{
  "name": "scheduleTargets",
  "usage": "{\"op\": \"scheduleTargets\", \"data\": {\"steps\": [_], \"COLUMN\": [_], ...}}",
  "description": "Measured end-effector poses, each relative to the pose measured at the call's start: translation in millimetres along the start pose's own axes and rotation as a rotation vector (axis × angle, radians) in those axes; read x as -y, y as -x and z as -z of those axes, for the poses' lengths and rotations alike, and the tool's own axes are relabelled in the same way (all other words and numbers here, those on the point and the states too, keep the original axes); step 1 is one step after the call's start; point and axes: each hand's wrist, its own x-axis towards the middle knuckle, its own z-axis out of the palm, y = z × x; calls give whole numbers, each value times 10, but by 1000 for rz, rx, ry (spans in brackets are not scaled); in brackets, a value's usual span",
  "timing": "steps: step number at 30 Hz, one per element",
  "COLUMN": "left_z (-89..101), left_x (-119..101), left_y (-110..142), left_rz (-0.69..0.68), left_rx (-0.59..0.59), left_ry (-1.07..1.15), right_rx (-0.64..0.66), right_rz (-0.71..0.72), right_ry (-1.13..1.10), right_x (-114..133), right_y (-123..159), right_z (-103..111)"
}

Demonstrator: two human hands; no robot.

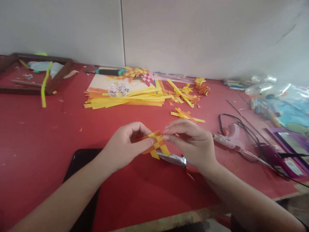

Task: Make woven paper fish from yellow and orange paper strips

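Observation:
My left hand (129, 141) grips a small woven piece of orange and yellow paper strips (157, 144) between thumb and fingers. Loose strip ends stick out at its lower side. At the piece's right edge, the thumb and fingertips of my right hand (193, 141) pinch together on the paper; exactly which strip they hold is too small to make out. Below the weave lie scissors (172, 158) with metal blades and red handles, partly hidden by my right hand. A black flat device like a phone or tablet (83, 161) lies under my left forearm.
Yellow and orange paper strips (125, 100) are piled behind my hands, with a bag of googly eyes (118, 90) on top. Another woven piece (184, 114) lies nearer. A glue gun (229, 138) with its cord sits right. A brown wooden frame (58, 75) stands far left.

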Motion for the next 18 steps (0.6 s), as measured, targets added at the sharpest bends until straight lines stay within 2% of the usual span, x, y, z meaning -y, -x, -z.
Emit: {"op": "scheduleTargets", "data": {"steps": [3,8,10,18], "left_z": [-4,-13,-14,-10], "left_x": [1,13,15,12], "left_y": [0,11,14,33], "left_rz": [26,37,37,29], "left_rx": [35,59,62,75], "left_ry": [15,20,14,19], "right_rx": [26,73,81,81], "right_rz": [13,-198,-242,-224], "right_ry": [-19,-236,-280,-218], "right_x": [-23,-8,-5,-9], "right_y": [13,21,23,23], "right_z": [-8,-42,-55,-54]}}
